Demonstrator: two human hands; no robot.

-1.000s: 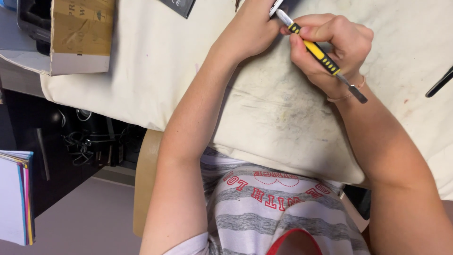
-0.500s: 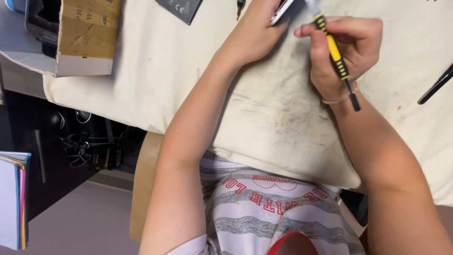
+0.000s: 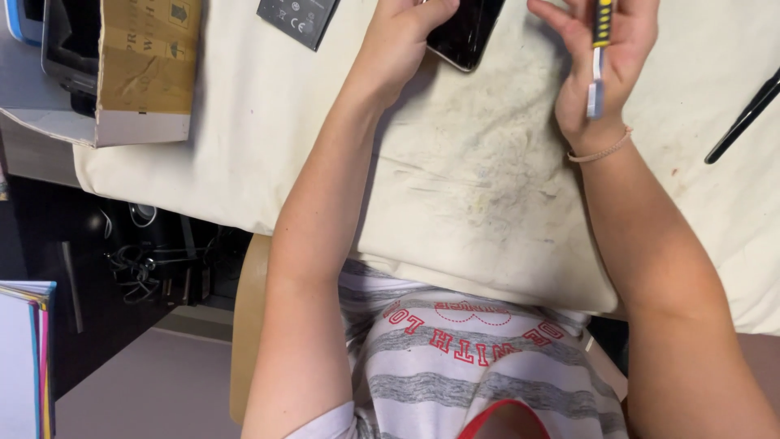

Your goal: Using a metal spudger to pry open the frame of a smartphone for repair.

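Note:
My left hand (image 3: 398, 36) grips a black phone (image 3: 465, 32) at the top of the view, holding it against the stained cream cloth (image 3: 455, 187) that covers the table. My right hand (image 3: 601, 73) is raised beside it, palm toward me, with a yellow and black screwdriver (image 3: 600, 49) lying across its fingers, the metal end pointing down toward my wrist. A thin beaded bracelet sits on that wrist. The phone's upper part is cut off by the frame edge.
A dark flat battery pack (image 3: 296, 20) lies on the cloth left of the phone. A cardboard box (image 3: 138, 73) stands at the table's left end. A black tool (image 3: 743, 118) lies at the right edge. Cables hang under the table; coloured folders (image 3: 28, 358) are bottom left.
My right hand has lifted off the phone and turned the screwdriver upright, away from it. The view has tilted down, so the phone and both hands sit higher in frame.

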